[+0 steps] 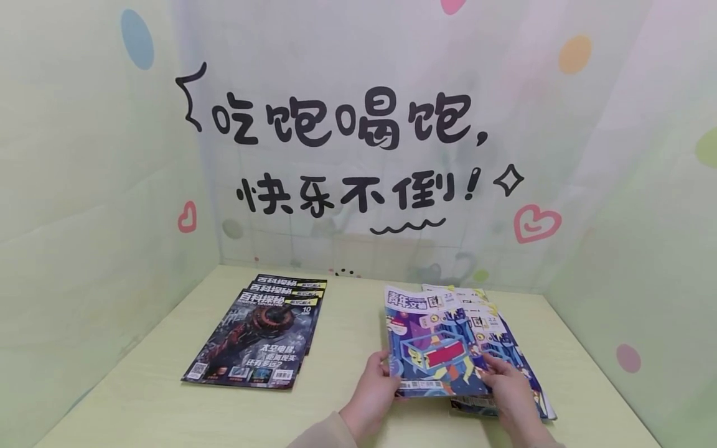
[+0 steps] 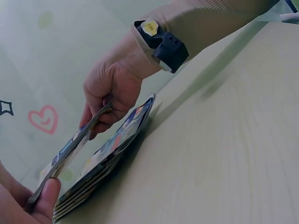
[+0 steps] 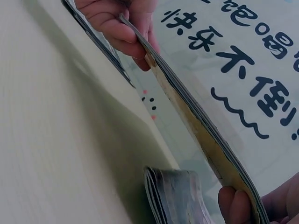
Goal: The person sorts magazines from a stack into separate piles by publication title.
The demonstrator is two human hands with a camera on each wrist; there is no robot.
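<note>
Between both hands a magazine with a blue and purple illustrated cover is lifted above the table. My left hand pinches its lower left edge, thumb on the cover. The right hand grips the lower right corner. Under and to the right of it lies a stack of similar magazines, partly hidden by the held one and my right hand. From the left wrist view, the held magazine appears edge-on, apart from the stack below. The right wrist view shows its underside.
On the left of the pale yellow table lies a fanned stack of dark-covered magazines. A printed fabric wall closes off the back, and side walls stand left and right.
</note>
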